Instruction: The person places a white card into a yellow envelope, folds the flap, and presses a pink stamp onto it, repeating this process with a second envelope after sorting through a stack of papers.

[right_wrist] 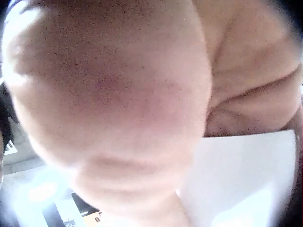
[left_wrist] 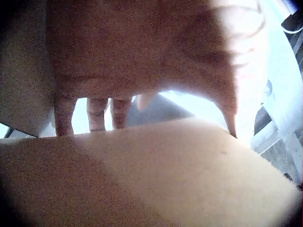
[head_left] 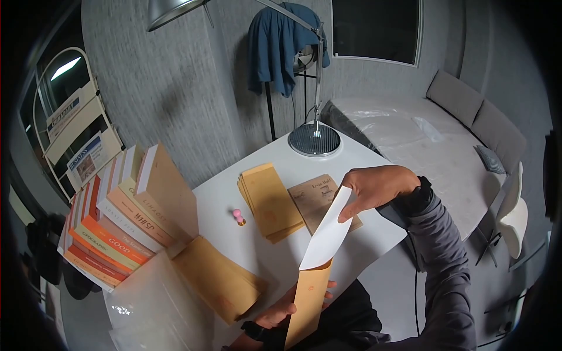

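My left hand grips a tan kraft envelope near the front of the table, thumb on one side and fingertips around the other. A small reddish mark shows on the envelope's face. From above, my right hand pinches a folded white paper by its upper end. The lower end of that paper meets the envelope's mouth. In the left wrist view the envelope spans the lower half, below the palm. The right wrist view shows the white paper beside the fingers, with the fingertips hidden.
A stack of kraft envelopes lies mid-table beside a brown printed booklet. A pink-handled stamp stands left of them. More kraft envelopes lie near clear plastic. Books line the left edge; a lamp base stands behind.
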A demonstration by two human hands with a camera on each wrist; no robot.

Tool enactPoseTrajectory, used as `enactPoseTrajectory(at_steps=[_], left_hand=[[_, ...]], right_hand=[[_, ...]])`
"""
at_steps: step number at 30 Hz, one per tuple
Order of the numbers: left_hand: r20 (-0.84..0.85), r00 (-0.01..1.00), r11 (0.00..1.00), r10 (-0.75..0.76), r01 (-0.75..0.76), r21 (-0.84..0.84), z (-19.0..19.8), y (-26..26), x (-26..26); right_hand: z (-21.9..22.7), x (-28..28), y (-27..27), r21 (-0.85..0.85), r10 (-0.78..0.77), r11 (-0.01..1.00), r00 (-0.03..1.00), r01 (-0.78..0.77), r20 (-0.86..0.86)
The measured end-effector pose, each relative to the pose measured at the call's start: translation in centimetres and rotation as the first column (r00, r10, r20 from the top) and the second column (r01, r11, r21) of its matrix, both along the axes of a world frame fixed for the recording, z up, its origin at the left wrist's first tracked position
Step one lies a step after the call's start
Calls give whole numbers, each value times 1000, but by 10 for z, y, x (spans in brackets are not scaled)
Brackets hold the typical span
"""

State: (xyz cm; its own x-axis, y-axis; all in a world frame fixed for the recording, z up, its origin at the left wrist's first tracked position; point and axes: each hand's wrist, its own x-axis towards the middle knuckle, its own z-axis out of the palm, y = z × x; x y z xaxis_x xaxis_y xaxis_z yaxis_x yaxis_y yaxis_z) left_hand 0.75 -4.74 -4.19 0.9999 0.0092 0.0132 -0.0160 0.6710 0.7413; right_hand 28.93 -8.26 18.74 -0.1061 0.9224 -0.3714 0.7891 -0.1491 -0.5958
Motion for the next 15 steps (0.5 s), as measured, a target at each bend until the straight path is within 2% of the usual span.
enactPoseTrajectory(at_steps=[6, 12, 15], left_hand=[[36, 999, 1000, -4, 4, -7, 2, 1, 0], [53, 998, 1000, -29, 29, 8, -1, 2, 2], [43, 999, 1000, -25, 25, 3, 0, 1, 0]], right_hand=[[-8, 5, 4, 37, 53, 998, 998, -51, -39], [8, -4, 1, 3, 19, 1000, 999, -19, 47], [-4, 2, 5, 29, 77, 997, 997, -77, -21]])
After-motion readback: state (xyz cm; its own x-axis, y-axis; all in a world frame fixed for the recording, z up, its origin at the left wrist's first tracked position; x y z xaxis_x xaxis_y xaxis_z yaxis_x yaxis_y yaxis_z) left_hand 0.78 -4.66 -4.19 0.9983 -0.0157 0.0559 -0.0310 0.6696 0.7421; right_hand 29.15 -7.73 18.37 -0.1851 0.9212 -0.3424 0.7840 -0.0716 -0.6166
